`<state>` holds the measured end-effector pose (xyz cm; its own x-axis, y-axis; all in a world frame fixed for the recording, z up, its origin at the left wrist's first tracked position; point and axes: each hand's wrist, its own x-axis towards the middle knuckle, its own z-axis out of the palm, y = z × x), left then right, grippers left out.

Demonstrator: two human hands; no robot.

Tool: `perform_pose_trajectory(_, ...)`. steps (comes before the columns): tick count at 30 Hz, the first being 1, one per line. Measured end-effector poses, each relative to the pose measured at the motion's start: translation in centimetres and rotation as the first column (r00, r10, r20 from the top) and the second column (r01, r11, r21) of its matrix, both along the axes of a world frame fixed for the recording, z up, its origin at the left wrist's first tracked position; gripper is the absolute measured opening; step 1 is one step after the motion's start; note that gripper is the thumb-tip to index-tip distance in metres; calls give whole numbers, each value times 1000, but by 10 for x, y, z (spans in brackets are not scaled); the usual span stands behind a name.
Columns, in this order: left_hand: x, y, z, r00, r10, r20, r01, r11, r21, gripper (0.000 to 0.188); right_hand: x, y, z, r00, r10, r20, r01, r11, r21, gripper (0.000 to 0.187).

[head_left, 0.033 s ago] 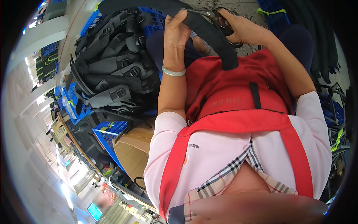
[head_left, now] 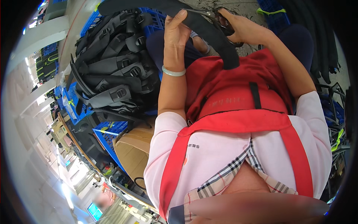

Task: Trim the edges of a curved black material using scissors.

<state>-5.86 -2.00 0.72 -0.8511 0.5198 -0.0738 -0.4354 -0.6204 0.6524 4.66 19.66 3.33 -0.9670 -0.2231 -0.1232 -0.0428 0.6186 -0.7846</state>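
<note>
My left hand (head_left: 177, 31) grips a long black padded strap (head_left: 218, 39), thumb on top, fingers behind it. The strap curves from the upper left across to the red apron (head_left: 238, 87), where its rounded end hangs over my lap. On the strap's far side, my right hand (head_left: 246, 30) is closed round the dark handles of a pair of scissors (head_left: 209, 14). Their metal pivot and blades point left along the strap's far edge, toward my left hand. The blade tips are hard to make out against the dark fabric.
At the left, a big pile of black and grey straps with buckles (head_left: 115, 67) fills a blue crate (head_left: 89, 24). Nearer lie another blue crate (head_left: 108, 128) and an open cardboard box (head_left: 132, 145). More black straps (head_left: 322, 48) hang at the right. Dark scraps litter the floor (head_left: 242, 9).
The scissors and my right hand have shifted very slightly; the strap's end has moved a touch. My left hand holds its place.
</note>
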Motion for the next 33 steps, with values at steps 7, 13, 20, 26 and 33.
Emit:
perform_pose_trajectory(7,1,4,-1,998,-16,-63,16,1000,-14,26,3,6,-27,990,-39,-137,41,999,12,77)
perform_pose_trajectory(13,9,4,10,997,-26,-75,26,1000,-1,25,0,0,-8,984,36,-173,-29,999,42,63)
perform_pose_trajectory(20,14,11,9,993,-24,-113,19,999,-39,24,-4,7,-16,988,-47,-147,50,999,17,50)
perform_pose_trajectory(26,-10,-10,6,996,-15,-85,15,1000,1,26,-10,2,-15,993,-102,-52,101,995,-25,39)
perform_pose_trajectory(33,6,3,5,993,-34,-115,29,998,-49,18,-3,-3,-13,991,-43,-130,32,996,-89,58)
